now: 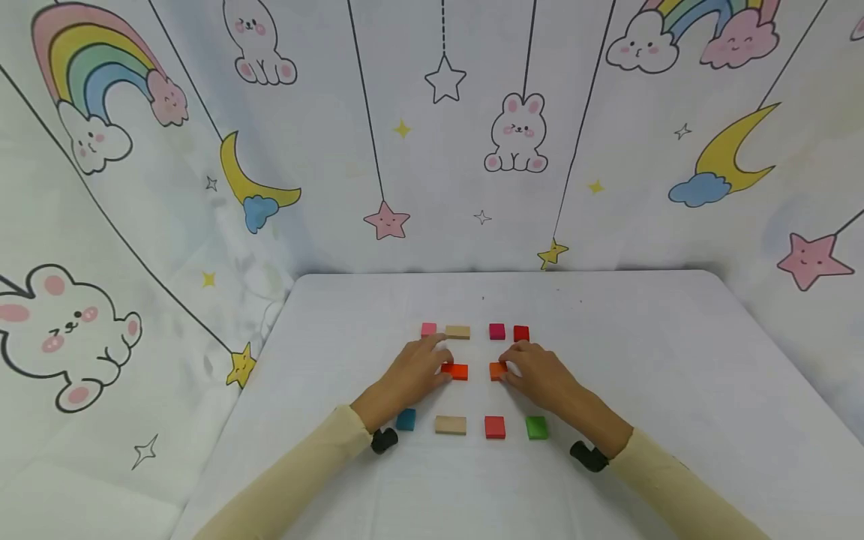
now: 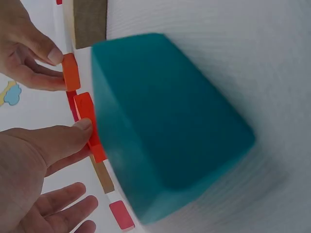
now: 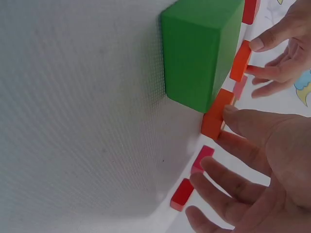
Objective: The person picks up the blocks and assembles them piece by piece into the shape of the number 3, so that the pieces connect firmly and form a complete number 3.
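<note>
My left hand [image 1: 418, 367] pinches a red-orange block [image 1: 460, 372] between thumb and index finger, in the middle row on the white table. Facing it, my right hand [image 1: 543, 375] pinches an orange block [image 1: 496, 372] the same way. A short gap separates the two blocks in the head view. In the left wrist view, the thumb lies against the red-orange block [image 2: 84, 105] and the other fingers are spread. The right wrist view shows the right thumb and index finger on the orange block [image 3: 221, 107].
Behind the hands lie a pink block [image 1: 428, 328], a wooden block [image 1: 458, 332], a crimson block [image 1: 496, 331] and a red block [image 1: 521, 333]. Nearer are a blue block [image 1: 406, 420], another wooden block [image 1: 450, 425], a light red block [image 1: 495, 427] and a green block [image 1: 537, 427].
</note>
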Available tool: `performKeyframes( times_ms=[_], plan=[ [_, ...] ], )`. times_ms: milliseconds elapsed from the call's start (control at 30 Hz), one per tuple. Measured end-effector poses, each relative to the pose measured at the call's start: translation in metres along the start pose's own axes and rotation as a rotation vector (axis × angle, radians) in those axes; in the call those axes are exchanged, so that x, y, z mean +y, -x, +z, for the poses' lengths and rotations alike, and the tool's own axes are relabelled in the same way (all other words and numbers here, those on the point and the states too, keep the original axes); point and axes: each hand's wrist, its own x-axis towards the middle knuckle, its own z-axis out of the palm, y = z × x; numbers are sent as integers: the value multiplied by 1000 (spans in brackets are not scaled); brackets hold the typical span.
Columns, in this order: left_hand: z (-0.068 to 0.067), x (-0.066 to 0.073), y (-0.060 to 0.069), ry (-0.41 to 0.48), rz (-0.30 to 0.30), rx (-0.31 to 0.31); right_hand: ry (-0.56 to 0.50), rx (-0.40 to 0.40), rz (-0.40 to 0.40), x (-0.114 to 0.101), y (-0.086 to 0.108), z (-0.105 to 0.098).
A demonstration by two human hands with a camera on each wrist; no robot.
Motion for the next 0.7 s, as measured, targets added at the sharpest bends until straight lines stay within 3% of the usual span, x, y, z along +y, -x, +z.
performKeyframes(
  times_ms=[700],
  plan=[
    [5,7,-10,-18,31,4,-37,-2,-13,-10,-5,4]
  ],
)
